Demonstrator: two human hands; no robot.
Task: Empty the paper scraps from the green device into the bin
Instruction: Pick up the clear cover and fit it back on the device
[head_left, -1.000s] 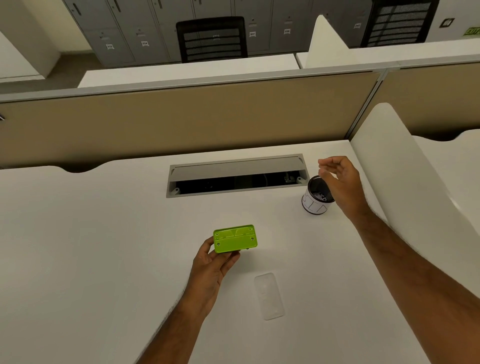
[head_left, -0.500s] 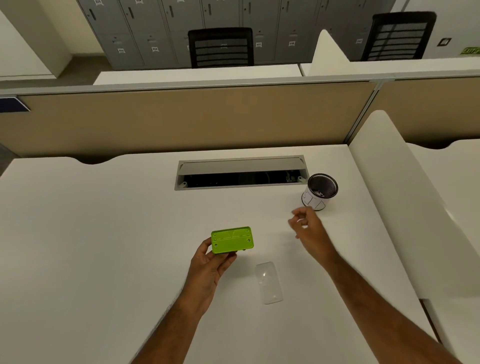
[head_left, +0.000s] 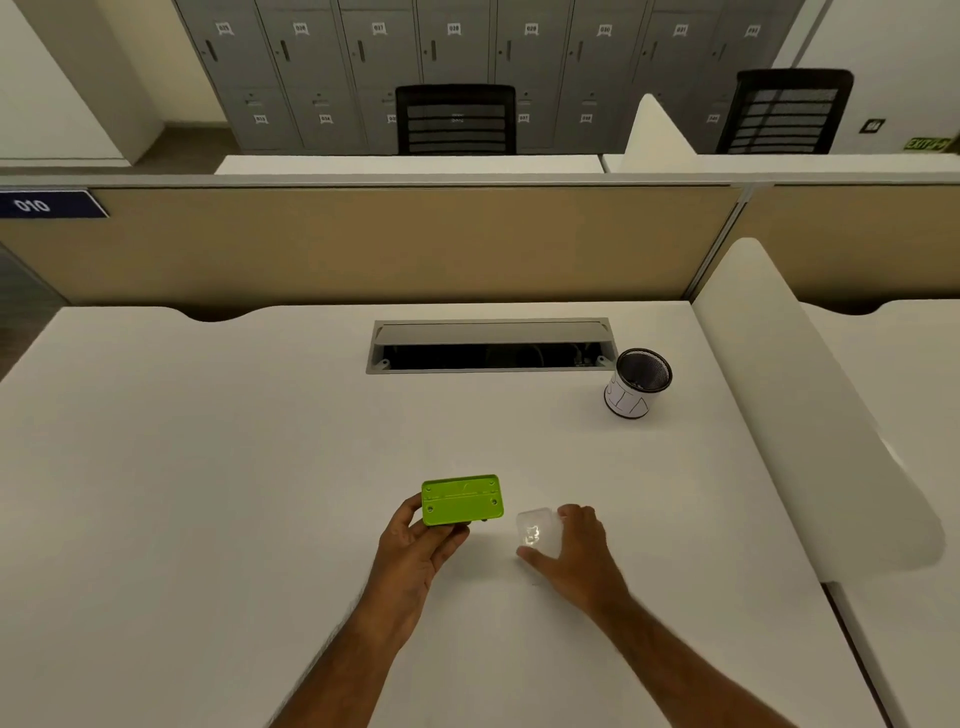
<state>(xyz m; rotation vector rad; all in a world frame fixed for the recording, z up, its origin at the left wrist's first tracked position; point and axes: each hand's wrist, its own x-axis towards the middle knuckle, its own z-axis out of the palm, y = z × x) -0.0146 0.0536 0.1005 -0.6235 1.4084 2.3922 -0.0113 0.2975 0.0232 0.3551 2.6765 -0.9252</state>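
Because the right hand (head_left: 576, 551) lies over the clear cover (head_left: 537, 532), only the left part of the cover shows, and I cannot tell if it rests on the desk (head_left: 208, 467) or is lifted; the fingers and thumb close on its edges. Its thin plastic is hard to make out against the white top. Just to the left, the left hand (head_left: 421, 545) grips the green device (head_left: 462, 500) at its lower left corner, with the flat underside turned up to the camera, so any scraps inside are not visible. Far to the right and back stands the bin (head_left: 638, 383), a small mesh cup with a white paper label, well apart from both hands; its dark inside does not show any content. Beside the bin is an open cable tray (head_left: 491, 345) in the desk.
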